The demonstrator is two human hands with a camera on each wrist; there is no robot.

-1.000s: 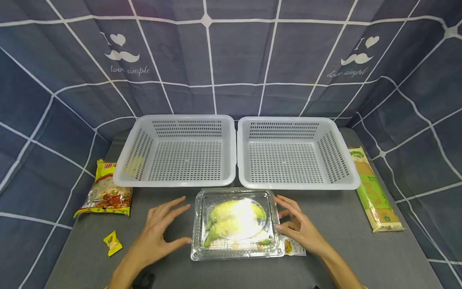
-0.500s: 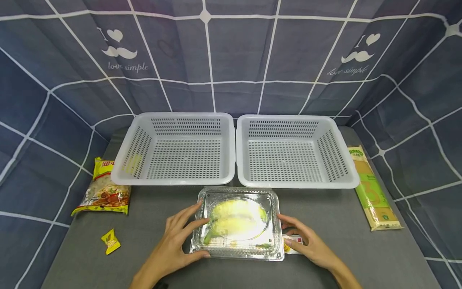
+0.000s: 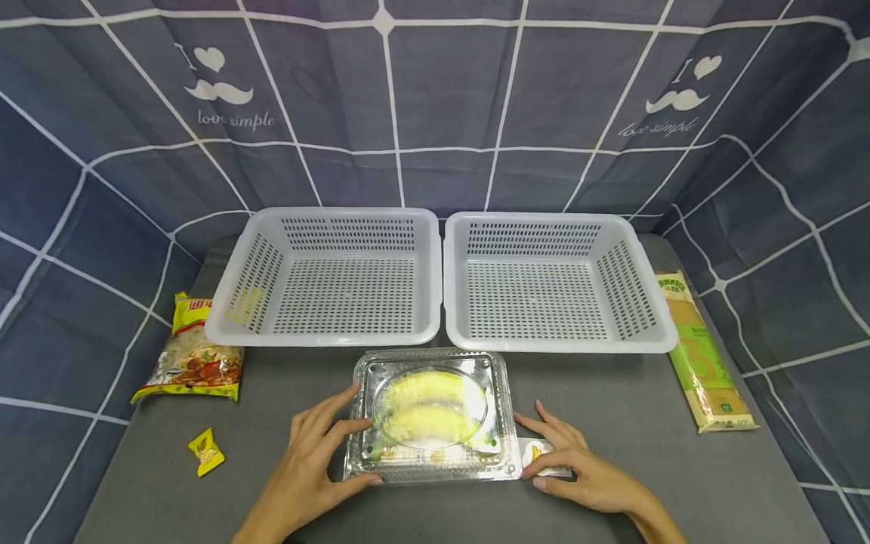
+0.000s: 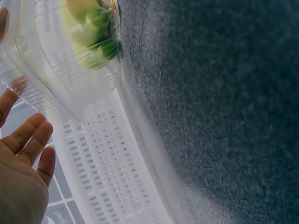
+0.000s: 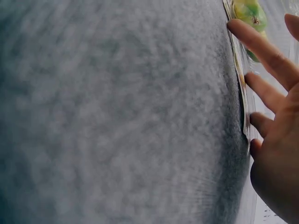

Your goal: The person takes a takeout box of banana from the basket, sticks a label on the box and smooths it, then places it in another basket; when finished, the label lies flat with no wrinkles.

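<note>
A clear plastic box [image 3: 431, 468] with yellow-green produce inside lies flat in front of the two baskets. Along its left side, my left hand [image 3: 309, 461] touches the rim with spread, slightly bent fingers, the thumb by the near corner. At the right edge of the box, my right hand [image 3: 587, 476] has its fingers extended beside a small white card or packet [image 3: 537, 451] that lies against the box. In the left wrist view, green and yellow produce [image 4: 96, 39] shows through the plastic. The right wrist view shows fingertips against a thin printed edge [image 5: 239, 70].
Two white perforated baskets [image 3: 322, 340] [image 3: 557, 345] stand side by side behind the box. At the left lie a noodle-like food bag [image 3: 204, 366] and a small yellow packet [image 3: 206, 452]. A long green and tan package [image 3: 707, 363] lies at the right.
The box first shifted slightly right, then left. My left hand has come from beside the box to its rim. My right hand has moved lower along its right side.
</note>
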